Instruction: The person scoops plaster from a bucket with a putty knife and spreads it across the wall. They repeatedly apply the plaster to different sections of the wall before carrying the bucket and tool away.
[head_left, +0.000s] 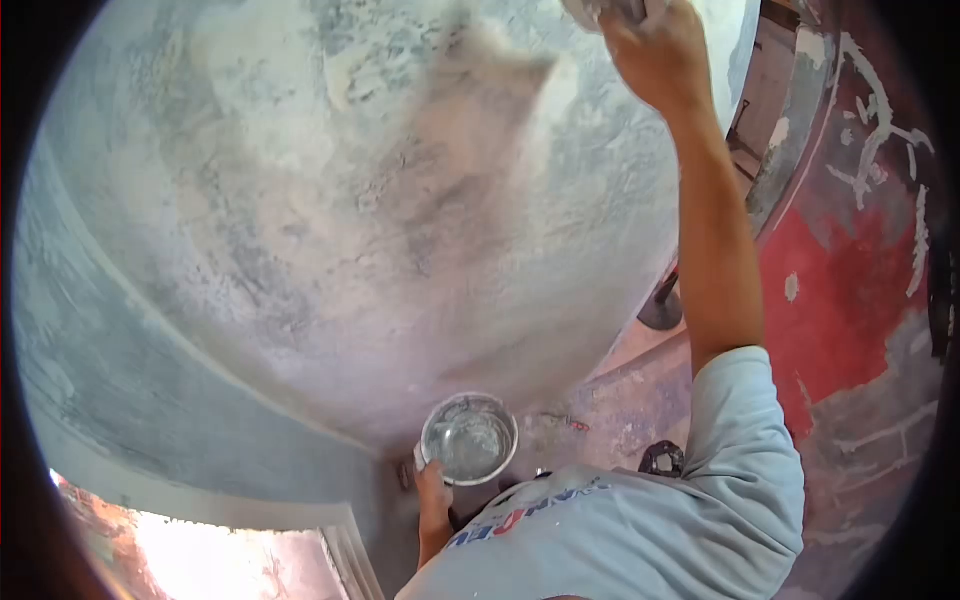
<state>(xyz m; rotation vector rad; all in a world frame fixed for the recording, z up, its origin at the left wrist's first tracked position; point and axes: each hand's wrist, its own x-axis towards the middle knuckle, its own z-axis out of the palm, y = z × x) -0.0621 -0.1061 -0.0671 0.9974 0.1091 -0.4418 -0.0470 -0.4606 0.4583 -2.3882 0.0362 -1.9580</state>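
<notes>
My left hand (pixel 433 487) grips the rim of a round metal-looking bowl (pixel 468 440) low in the view. Greyish-white residue coats the inside of this bowl. High up, my right hand (pixel 655 45) is closed around a greyish object (pixel 603 10) at the wall's surface; the frame's top edge cuts it off, and its kind cannot be made out. A large plastered wall (pixel 300 200) fills the middle, patchy grey and white with rough, pitted areas. A shadow falls across it to the left of my right arm.
At right stands another wall with a red painted patch (pixel 835 310) and white filler streaks. A dark rounded item (pixel 661 305) rests beyond my arm. On the floor (pixel 600 415) are a small red item (pixel 577 425) and a dark bundle (pixel 662 459). A bright opening (pixel 220 565) lies lower left.
</notes>
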